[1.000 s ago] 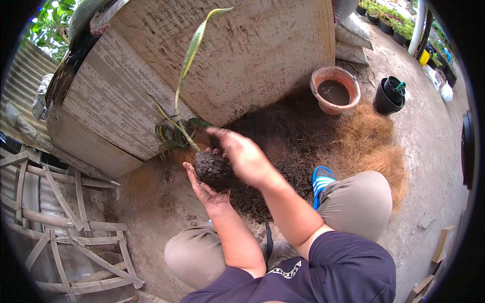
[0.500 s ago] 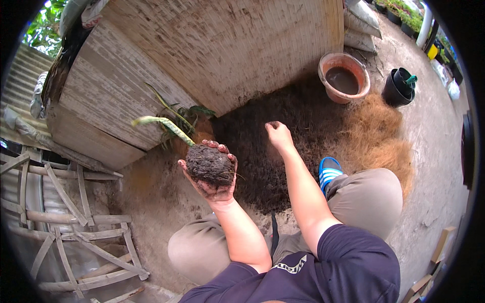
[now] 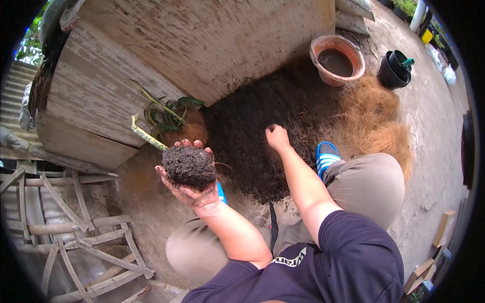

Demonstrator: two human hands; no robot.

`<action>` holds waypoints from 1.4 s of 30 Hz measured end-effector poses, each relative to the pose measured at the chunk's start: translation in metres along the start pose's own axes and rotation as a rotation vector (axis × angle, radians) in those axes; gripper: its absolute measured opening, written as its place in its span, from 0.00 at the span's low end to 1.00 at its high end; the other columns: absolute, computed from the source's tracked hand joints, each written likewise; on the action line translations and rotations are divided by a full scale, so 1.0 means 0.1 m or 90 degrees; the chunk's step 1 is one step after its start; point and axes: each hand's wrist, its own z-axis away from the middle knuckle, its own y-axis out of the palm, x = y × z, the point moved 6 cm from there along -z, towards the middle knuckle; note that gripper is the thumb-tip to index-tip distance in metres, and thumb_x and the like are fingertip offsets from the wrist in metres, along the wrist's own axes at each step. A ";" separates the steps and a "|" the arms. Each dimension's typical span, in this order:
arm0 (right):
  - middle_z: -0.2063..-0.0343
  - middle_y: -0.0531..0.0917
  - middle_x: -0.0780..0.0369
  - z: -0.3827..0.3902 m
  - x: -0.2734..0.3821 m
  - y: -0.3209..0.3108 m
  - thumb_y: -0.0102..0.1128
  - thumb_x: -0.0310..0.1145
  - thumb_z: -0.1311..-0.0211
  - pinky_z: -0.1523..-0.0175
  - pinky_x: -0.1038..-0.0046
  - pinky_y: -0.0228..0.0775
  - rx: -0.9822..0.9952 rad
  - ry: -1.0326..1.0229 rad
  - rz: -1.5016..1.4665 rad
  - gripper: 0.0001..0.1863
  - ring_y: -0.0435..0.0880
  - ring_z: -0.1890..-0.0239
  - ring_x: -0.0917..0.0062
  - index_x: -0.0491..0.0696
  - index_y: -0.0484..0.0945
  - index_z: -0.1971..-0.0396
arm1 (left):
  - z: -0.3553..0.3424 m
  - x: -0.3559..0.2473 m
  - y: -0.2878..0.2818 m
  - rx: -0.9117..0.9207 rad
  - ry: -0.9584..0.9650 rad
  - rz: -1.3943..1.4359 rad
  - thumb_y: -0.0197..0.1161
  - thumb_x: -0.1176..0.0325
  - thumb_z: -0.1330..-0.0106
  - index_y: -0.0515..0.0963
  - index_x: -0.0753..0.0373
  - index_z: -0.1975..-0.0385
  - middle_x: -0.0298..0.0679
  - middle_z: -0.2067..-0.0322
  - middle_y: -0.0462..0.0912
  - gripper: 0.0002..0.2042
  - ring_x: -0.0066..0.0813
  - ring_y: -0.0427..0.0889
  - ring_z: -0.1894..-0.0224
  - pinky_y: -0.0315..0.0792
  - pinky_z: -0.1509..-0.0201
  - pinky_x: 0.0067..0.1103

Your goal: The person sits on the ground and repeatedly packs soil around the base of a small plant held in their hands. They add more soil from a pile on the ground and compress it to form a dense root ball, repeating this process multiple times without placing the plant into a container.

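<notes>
A rounded clump of dark, wet soil (image 3: 190, 166) rests in my left hand (image 3: 198, 198), whose muddy fingers curl up round its far side. From the clump's upper left sticks a stiff, yellow-edged green leaf (image 3: 148, 138), bent near its tip. A thin fibre pokes out on the right. My right hand (image 3: 277, 137) hangs over the spread of dark soil (image 3: 242, 116), its fingers curled together; whatever they pinch, if anything, is hidden. Beyond my left hand, a leafy plant (image 3: 169, 113) stands in a brown, fibre-covered ball (image 3: 189, 130) against the boards.
Wooden panels (image 3: 202, 45) wall off the far side. Back right are a terracotta-coloured tub (image 3: 348, 76) of muddy water, stacked black pots (image 3: 390, 73) with a green handle (image 3: 408, 62), and loose brown fibre (image 3: 374, 111). A wooden lattice (image 3: 81, 230) stands left; my blue slipper (image 3: 326, 157) borders the soil.
My left hand has shifted left with the soil clump, uncovering more of the fibre-covered ball and my left slipper. The right hand stays curled over the soil. The whole view has tilted slightly.
</notes>
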 end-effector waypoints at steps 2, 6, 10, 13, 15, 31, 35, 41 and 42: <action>0.63 0.79 0.50 -0.04 0.02 -0.07 0.51 0.36 0.47 0.50 0.65 0.67 -0.040 0.017 -0.024 0.15 0.76 0.55 0.60 0.43 0.78 0.63 | 0.01 -0.03 -0.05 0.004 0.011 -0.054 0.47 0.45 0.38 0.68 0.63 0.54 0.42 0.56 0.73 0.26 0.40 0.70 0.51 0.67 0.47 0.37; 0.63 0.80 0.53 -0.12 -0.03 -0.11 0.52 0.37 0.46 0.51 0.70 0.68 -0.055 0.044 -0.027 0.15 0.78 0.56 0.65 0.44 0.78 0.63 | 0.04 -0.14 -0.11 0.000 0.084 -0.135 0.44 0.46 0.37 0.68 0.63 0.54 0.43 0.57 0.74 0.25 0.41 0.71 0.52 0.67 0.48 0.37; 0.64 0.81 0.55 -0.15 -0.17 0.04 0.54 0.36 0.47 0.53 0.72 0.69 -0.040 0.058 -0.084 0.15 0.80 0.59 0.67 0.44 0.78 0.63 | 0.06 -0.26 -0.20 -0.047 0.133 -0.132 0.42 0.47 0.36 0.69 0.64 0.55 0.44 0.57 0.74 0.25 0.41 0.72 0.54 0.68 0.49 0.37; 0.63 0.80 0.54 -0.23 -0.32 0.31 0.56 0.35 0.48 0.54 0.72 0.69 0.056 0.143 -0.345 0.17 0.80 0.59 0.68 0.42 0.76 0.60 | 0.04 -0.27 -0.21 -0.046 0.122 -0.117 0.43 0.47 0.36 0.69 0.63 0.55 0.44 0.56 0.74 0.24 0.42 0.73 0.54 0.68 0.49 0.37; 0.63 0.80 0.53 -0.28 -0.29 0.32 0.57 0.34 0.48 0.54 0.71 0.70 0.001 0.061 -0.304 0.18 0.80 0.60 0.67 0.41 0.74 0.58 | 0.01 -0.21 -0.18 -0.076 0.113 -0.127 0.43 0.47 0.36 0.70 0.63 0.55 0.44 0.57 0.74 0.24 0.42 0.73 0.54 0.68 0.49 0.37; 0.50 0.68 0.59 0.62 0.18 0.89 0.54 0.32 0.48 0.47 0.58 0.63 0.261 -0.178 0.607 0.18 0.65 0.45 0.66 0.50 0.72 0.54 | -0.05 -0.09 -0.24 -0.055 0.066 -0.082 0.41 0.47 0.36 0.70 0.63 0.55 0.45 0.56 0.74 0.25 0.44 0.73 0.54 0.68 0.50 0.38; 0.54 0.71 0.58 0.59 0.15 0.82 0.53 0.29 0.49 0.48 0.63 0.65 0.217 -0.196 0.520 0.15 0.69 0.48 0.64 0.48 0.74 0.59 | -0.01 -0.04 -0.16 -0.113 0.141 -0.175 0.47 0.47 0.38 0.70 0.63 0.58 0.44 0.60 0.74 0.23 0.44 0.73 0.58 0.71 0.56 0.36; 0.71 0.79 0.54 0.20 0.22 0.49 0.55 0.31 0.54 0.55 0.66 0.70 0.169 -0.084 0.140 0.14 0.79 0.60 0.62 0.44 0.76 0.64 | -0.05 0.02 -0.16 -0.110 0.072 -0.089 0.46 0.48 0.37 0.70 0.63 0.58 0.44 0.60 0.74 0.22 0.43 0.74 0.58 0.71 0.55 0.36; 0.77 0.79 0.58 0.05 0.17 0.44 0.54 0.33 0.50 0.62 0.68 0.70 0.118 -0.062 -0.005 0.11 0.80 0.69 0.65 0.45 0.77 0.67 | -0.07 0.06 -0.15 -0.086 0.057 -0.087 0.45 0.48 0.37 0.70 0.63 0.58 0.44 0.60 0.74 0.23 0.43 0.74 0.57 0.71 0.54 0.36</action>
